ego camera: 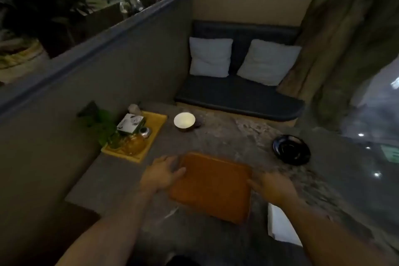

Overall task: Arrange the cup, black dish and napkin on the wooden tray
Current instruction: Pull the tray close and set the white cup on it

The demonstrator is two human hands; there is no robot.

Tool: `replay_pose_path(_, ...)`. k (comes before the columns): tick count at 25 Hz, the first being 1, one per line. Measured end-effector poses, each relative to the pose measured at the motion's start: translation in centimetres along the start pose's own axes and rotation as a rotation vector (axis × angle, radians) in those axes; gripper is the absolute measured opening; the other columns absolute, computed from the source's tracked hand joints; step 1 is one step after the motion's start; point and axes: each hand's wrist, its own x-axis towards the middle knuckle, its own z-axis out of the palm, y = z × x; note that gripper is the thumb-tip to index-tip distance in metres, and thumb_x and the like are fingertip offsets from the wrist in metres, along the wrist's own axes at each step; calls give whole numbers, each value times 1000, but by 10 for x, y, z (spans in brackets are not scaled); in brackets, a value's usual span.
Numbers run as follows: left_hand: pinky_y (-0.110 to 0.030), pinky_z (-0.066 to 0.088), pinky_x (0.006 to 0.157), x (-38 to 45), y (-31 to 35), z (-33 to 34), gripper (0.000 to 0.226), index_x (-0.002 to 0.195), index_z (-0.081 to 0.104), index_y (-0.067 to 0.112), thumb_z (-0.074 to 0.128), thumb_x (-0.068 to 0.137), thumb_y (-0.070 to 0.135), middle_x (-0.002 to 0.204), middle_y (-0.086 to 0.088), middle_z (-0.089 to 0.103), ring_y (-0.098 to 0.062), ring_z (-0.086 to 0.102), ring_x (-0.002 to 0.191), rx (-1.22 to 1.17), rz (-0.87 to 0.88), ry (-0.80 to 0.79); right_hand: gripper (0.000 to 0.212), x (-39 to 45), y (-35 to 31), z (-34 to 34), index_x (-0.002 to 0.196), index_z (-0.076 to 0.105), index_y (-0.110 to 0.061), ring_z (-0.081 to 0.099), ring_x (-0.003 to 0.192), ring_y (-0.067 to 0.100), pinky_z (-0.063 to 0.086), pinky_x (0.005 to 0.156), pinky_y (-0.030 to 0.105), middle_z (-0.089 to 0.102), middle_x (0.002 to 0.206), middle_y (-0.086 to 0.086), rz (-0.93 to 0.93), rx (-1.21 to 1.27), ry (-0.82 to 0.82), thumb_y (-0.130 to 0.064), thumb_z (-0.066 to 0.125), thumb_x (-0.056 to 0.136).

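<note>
1. Flat rectangular orange-brown wooden tray: lies on the mottled grey stone bench, nothing on it.
2. Left hand: fingers grip the tray's left edge, thumb on top.
3. Right hand: fingertips at the tray's right edge (the picture is too blurred to tell whether it grips).
4. White-lined round cup: far side of the bench, well apart from the tray.
5. Glossy black round dish: right of the tray, apart.
6. White folded napkin: near right, partly under the right forearm.
7. Yellow tray of small glassware: far left.
</note>
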Motion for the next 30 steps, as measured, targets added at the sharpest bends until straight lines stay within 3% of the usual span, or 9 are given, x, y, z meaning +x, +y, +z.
replay_pose_path(3,-41,32,110,1,-5,-3,64,142,46,26,45,91,65,150,-4,43,-26,37,138,36,-36,-321,36,14,-4,-1,98,65,-20,63,94,22,52,83,37,67,105,2,-46,-67,-190,-48,42,96)
replay_pose_path(5,-35,38,102,2,-10,-12,47,131,57,21,52,94,50,141,-7,54,-25,49,127,57,-51,-397,34,25,-10,-4,89,64,-17,62,88,22,51,77,35,66,97,4,-47,-84,-265,-44,44,96)
replay_pose_path(8,-32,44,99,15,-20,-24,32,120,67,20,56,94,34,132,-5,61,-24,57,117,109,-23,-411,31,45,-23,-6,83,64,-21,62,86,19,53,80,38,66,94,1,-54,-77,-325,-42,44,93)
replay_pose_path(13,-38,44,103,59,-38,-46,32,118,68,27,58,91,40,132,4,62,-20,57,118,185,19,-460,31,85,-42,-10,101,66,-21,61,93,22,49,73,36,66,105,1,-29,-106,-351,-40,42,94)
replay_pose_path(18,-39,45,103,123,-67,-62,32,122,66,20,57,93,30,132,-3,62,-23,58,118,209,32,-515,24,137,-60,-15,103,63,-19,61,92,24,52,76,38,65,106,5,-12,-149,-382,-31,43,98)
replay_pose_path(22,-35,50,91,164,-78,-75,26,109,68,18,55,92,32,120,-2,66,-21,61,107,232,110,-479,27,175,-77,-17,102,64,-22,61,92,23,53,80,39,65,103,3,15,-82,-356,-42,46,98)
replay_pose_path(25,-31,48,79,200,-97,-78,10,86,63,28,60,87,37,107,0,68,-15,60,90,176,125,-447,32,208,-92,-13,79,62,-23,59,75,20,48,62,33,62,80,1,31,-66,-294,-44,47,97)
replay_pose_path(27,-37,51,86,220,-106,-77,12,92,63,31,62,84,40,107,2,67,-17,60,94,165,120,-460,34,228,-103,-13,67,53,-27,55,68,19,43,56,31,58,73,0,47,-63,-283,-44,48,96)
replay_pose_path(30,-37,50,87,249,-113,-77,38,114,62,30,66,80,45,114,3,64,-20,59,102,201,139,-410,25,256,-113,-10,105,63,-27,62,91,23,52,71,37,67,102,3,55,-90,-268,-46,51,94)
